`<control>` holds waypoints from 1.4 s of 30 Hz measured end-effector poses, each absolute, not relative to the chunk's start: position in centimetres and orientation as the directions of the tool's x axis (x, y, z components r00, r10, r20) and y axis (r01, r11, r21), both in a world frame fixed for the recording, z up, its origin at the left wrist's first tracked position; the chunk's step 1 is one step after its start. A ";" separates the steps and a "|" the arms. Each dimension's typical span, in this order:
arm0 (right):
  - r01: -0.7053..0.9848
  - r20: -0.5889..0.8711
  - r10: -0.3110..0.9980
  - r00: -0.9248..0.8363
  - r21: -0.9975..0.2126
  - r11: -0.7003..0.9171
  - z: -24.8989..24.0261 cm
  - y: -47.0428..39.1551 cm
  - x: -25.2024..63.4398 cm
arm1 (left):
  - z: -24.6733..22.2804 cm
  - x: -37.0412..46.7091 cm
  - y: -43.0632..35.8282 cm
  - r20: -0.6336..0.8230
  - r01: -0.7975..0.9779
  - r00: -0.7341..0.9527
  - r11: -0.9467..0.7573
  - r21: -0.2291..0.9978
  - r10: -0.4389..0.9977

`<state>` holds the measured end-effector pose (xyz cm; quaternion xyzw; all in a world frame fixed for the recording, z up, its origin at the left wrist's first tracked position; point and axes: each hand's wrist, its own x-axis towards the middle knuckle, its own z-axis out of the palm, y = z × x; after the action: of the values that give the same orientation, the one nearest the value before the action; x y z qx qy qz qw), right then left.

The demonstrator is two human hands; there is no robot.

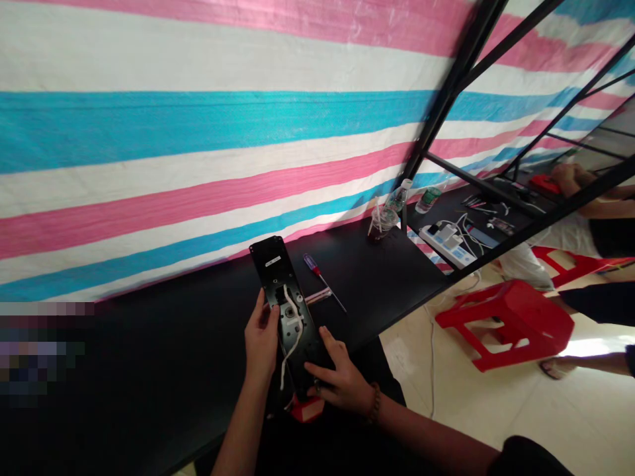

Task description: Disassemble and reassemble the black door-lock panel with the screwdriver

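A long black panel (308, 344) with a white cable (296, 334) across it is held tilted over the table's front edge. My left hand (262, 330) grips its left side, thumb on top. At the lower right side, my right hand (342, 377) holds the panel with its fingers somewhat spread; a beaded bracelet is on that wrist. Below the panel's lower end a red object (307, 409) shows. Right of the panel lie a screwdriver (325, 281) with a purple handle and a thin, pinkish item (318, 296) partly behind the panel.
The black table (149, 357) runs along a striped sheet. A lidded cup (381, 223) and bottles stand at its far right, near a black metal frame (431, 125). Beyond are a power strip (448, 246), a red stool (510, 320) and other people.
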<state>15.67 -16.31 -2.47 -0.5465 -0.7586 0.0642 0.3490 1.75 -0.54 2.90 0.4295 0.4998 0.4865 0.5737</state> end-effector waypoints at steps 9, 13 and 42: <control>0.800 0.468 0.869 -0.162 -0.454 0.393 -1.9 -15.7 15.2 | 2.3 2.7 -0.3 0.038 0.057 -0.032 -0.036 0.998 0.999; 0.801 0.479 0.859 -0.181 -0.435 0.411 -1.7 -14.9 14.3 | 2.3 3.1 -0.7 -0.097 -0.107 -0.075 0.089 0.990 0.992; 0.710 0.590 0.807 0.008 -0.572 0.411 -1.6 -16.3 13.3 | 0.9 2.9 -2.2 0.013 -0.046 -0.027 -0.015 0.999 1.000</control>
<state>13.33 -16.32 -1.62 -0.5403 -0.7022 0.0525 0.4608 2.93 -2.17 0.95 0.4849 0.4915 0.5217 0.5011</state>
